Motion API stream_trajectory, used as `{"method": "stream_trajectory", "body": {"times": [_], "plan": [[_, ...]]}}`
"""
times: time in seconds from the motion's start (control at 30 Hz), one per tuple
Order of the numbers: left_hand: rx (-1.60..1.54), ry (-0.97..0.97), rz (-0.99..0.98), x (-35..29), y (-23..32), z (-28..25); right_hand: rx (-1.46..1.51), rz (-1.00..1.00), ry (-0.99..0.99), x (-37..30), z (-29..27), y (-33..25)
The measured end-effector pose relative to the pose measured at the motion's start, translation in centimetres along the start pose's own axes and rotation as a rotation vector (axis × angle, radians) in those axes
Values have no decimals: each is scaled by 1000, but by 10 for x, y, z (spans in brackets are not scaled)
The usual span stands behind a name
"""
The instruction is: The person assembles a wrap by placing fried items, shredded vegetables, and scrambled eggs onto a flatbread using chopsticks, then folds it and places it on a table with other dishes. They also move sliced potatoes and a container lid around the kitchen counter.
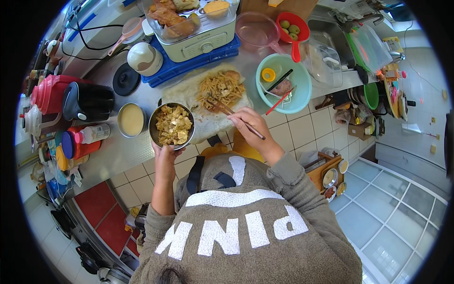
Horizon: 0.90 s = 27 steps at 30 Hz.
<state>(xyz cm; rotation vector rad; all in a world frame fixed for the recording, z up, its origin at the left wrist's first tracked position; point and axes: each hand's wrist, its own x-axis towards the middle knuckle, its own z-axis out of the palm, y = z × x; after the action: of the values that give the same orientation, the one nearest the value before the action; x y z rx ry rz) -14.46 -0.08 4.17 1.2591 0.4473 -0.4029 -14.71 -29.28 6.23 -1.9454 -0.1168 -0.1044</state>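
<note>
My left hand (166, 154) grips a metal bowl (151, 130) from below, at the counter's front edge. Scrambled egg (174, 124) in yellow chunks fills it. A pair of wooden chopsticks (243, 124) is held in my right hand (255, 130), fingers closed round the shafts. Their tips touch a heap of shredded filling (221, 90), pale yellow strips with bits of egg. Beneath the heap lies a flat, pale sheet of dough or wrapper (182, 94), spread on the counter. Left of the egg bowl stands a small bowl of cream-coloured liquid (131, 120).
Behind the sheet, an electric steamer (201, 47) holding food rests on a blue tray (189, 60). To the right are a mint-green basin (306, 78) with utensils, a red colander (297, 45) of green fruit and a sink (331, 33). Jars and a black appliance (87, 102) crowd the left.
</note>
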Motion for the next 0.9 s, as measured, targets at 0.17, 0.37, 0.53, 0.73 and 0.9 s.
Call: {"method": "stream_trajectory", "body": {"times": [0.17, 0.37, 0.53, 0.73, 0.9], "plan": [[15, -36, -21, 2, 1, 1, 122, 256, 136, -23, -6, -4], [22, -58, -45, 6, -4, 10, 305, 392, 258, -40, -15, 20], [6, -76, -36, 7, -3, 13, 208, 500, 323, -45, -14, 31], [-7, -56, -28, 5, 0, 13, 375, 453, 441, -46, -21, 19], [-6, -89, -31, 6, -5, 15, 569, 531, 537, -47, -26, 12]]}}
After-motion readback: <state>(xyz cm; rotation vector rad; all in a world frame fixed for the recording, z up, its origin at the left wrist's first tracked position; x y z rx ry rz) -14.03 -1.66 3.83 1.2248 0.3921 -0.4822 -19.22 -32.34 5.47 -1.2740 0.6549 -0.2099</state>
